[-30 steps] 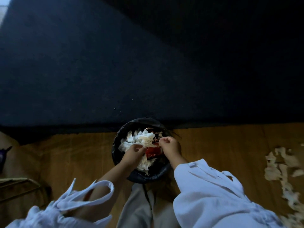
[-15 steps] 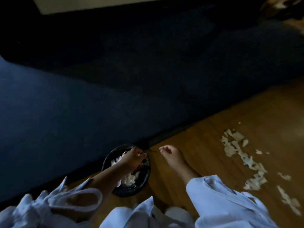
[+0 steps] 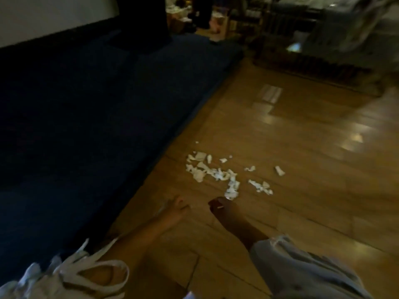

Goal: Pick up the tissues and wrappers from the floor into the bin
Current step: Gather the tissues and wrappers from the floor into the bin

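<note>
Several torn white tissue pieces (image 3: 218, 172) lie scattered on the wooden floor (image 3: 302, 158), just right of the dark mattress edge. My left hand (image 3: 174, 209) reaches forward over the floor with its fingers spread and nothing in it. My right hand (image 3: 222, 209) is stretched out beside it, its fingertips close to the nearest tissue scrap (image 3: 232, 192); it looks dark and blurred, fingers slightly bent, holding nothing visible. The bin is out of view.
A dark blue mattress (image 3: 97, 115) fills the left side. Flat pale papers (image 3: 269, 94) lie farther along the floor. Cluttered furniture and boxes (image 3: 216, 20) stand at the far end of the room.
The view swung up and right, away from the bin. Both hands left the bin and now reach toward the tissue pile on the floor.
</note>
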The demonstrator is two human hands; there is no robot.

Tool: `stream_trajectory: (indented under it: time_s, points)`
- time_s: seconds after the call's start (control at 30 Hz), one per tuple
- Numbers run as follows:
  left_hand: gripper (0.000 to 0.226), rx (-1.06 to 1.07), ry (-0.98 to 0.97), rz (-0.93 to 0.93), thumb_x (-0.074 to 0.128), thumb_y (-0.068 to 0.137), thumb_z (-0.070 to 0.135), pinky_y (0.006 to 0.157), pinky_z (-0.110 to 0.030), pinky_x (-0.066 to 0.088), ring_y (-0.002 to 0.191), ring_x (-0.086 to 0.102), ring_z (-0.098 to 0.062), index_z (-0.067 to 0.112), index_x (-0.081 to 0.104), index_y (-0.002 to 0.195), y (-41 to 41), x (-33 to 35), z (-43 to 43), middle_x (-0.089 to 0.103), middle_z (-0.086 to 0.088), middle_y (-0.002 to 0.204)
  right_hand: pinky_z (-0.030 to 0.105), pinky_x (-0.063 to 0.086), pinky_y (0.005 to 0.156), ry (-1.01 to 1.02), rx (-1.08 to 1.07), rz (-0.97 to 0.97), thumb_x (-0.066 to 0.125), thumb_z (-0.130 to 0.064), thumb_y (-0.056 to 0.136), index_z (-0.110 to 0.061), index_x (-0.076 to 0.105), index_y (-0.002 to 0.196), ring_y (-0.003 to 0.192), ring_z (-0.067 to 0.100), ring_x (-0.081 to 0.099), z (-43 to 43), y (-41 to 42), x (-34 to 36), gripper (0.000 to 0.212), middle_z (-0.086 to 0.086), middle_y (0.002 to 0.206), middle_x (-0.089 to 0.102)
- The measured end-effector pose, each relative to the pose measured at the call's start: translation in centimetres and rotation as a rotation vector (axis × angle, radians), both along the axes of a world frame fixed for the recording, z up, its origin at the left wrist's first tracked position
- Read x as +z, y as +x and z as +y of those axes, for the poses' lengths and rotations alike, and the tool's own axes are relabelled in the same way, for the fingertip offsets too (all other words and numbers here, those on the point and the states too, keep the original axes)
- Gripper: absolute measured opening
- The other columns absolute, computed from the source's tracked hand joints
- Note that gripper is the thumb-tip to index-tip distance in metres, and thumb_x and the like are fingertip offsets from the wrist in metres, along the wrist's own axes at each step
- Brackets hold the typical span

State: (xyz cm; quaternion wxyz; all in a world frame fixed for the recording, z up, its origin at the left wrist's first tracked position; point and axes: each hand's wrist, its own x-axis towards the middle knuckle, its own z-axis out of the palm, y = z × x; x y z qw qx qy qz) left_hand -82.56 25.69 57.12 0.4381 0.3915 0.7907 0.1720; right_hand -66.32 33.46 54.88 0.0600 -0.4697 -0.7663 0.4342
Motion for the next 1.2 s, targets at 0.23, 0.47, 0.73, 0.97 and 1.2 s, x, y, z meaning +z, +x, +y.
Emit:
stream_trajectory:
  time_s: [0.23,0.47,0.73,0.97,1.2]
  points:
    - [0.048,-0.186,-0.016,-0.089,0.049,0.094,0.030,0.095,-0.025,0.036,0.127,0.043,-0.026,0.013,0.037,0.138,13.7,-1.9,10.4,0.037,-0.009,0.145,0.031,0.044,0.091,0.008,-0.272,-0.066,0.050,-0.021,0.094,-0.011,0.060,0.118,0.114,0.025,0.055,8.1,14.8,0.3,0.028,0.010,0.126,0.057]
    - [0.044,-0.306,-0.008,-0.066,0.051,0.092,0.035,0.087,-0.025,0.039,0.120,0.049,-0.023,0.016,0.042,0.132,18.9,-3.8,20.8,0.043,-0.010,0.141,0.026,0.042,0.088,-0.046,-0.444,-0.051,0.057,-0.015,0.089,-0.006,0.061,0.113,0.113,0.025,0.055,16.4,21.1,-1.7,0.026,0.012,0.121,0.060]
    - [0.052,-0.238,-0.094,-0.132,0.053,0.091,0.039,0.100,-0.031,0.040,0.131,0.041,-0.024,0.016,0.038,0.136,20.6,-7.1,34.5,0.038,-0.008,0.146,0.031,0.043,0.093,-0.061,-0.402,-0.115,0.055,-0.018,0.091,-0.007,0.058,0.118,0.115,0.026,0.054,31.8,23.8,-3.2,0.030,0.012,0.124,0.059]
    - [0.041,-0.195,-0.080,-0.074,0.046,0.096,0.028,0.098,-0.028,0.039,0.127,0.045,-0.025,0.008,0.043,0.132,21.7,-6.3,45.0,0.046,-0.011,0.139,0.021,0.038,0.082,-0.118,-0.329,-0.112,0.056,-0.018,0.090,-0.009,0.060,0.115,0.113,0.025,0.055,42.7,23.6,-4.4,0.027,0.011,0.121,0.060]
    - [0.049,0.043,0.001,-0.070,0.046,0.096,0.031,0.103,-0.031,0.036,0.130,0.041,-0.027,0.009,0.035,0.138,22.8,-8.6,53.5,0.038,-0.012,0.145,0.018,0.037,0.085,-0.099,-0.022,-0.145,0.048,-0.019,0.095,-0.009,0.055,0.122,0.117,0.022,0.053,52.9,21.9,-7.0,0.030,0.008,0.129,0.055]
